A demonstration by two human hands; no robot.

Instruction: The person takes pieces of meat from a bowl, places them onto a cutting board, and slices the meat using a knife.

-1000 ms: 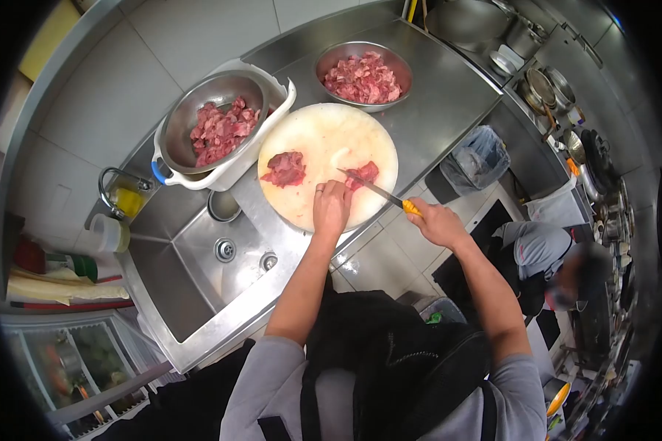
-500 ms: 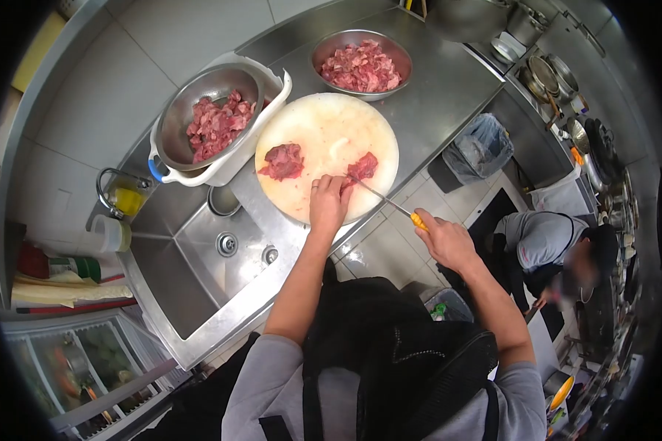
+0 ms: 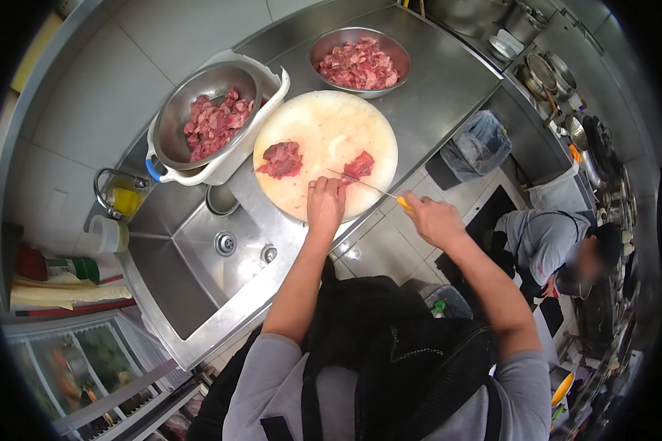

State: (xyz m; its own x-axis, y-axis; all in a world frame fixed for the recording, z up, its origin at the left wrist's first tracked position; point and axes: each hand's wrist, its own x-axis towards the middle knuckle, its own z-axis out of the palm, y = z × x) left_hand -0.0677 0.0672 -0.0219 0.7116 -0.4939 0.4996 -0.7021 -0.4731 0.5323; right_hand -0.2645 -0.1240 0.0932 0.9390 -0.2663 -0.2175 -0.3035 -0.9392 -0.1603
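Observation:
My right hand [image 3: 432,219] is wrapped round the yellow handle of a knife [image 3: 375,189]. The blade lies across a small piece of red meat [image 3: 359,166] on a round, cream-coloured cutting board [image 3: 309,121]. My left hand [image 3: 326,203], fingers together, presses on the near left edge of that piece. A larger piece of meat [image 3: 282,160] rests on the left of the board. Behind the board a metal bowl [image 3: 315,55] holds many cut pieces. Another metal bowl [image 3: 171,132], with meat in it, stands tilted in a white tub [image 3: 232,170].
To the left is a metal sink [image 3: 176,275] with a tap [image 3: 103,192]. A bin lined with a clear bag [image 3: 479,147] stands beyond the counter's right edge. A co-worker [image 3: 552,246] bends over at the right, near pans on a shelf.
The knife has shifted left, so its tip now reaches past the small piece of meat. My left hand stays at the meat's edge. The co-worker has moved a little.

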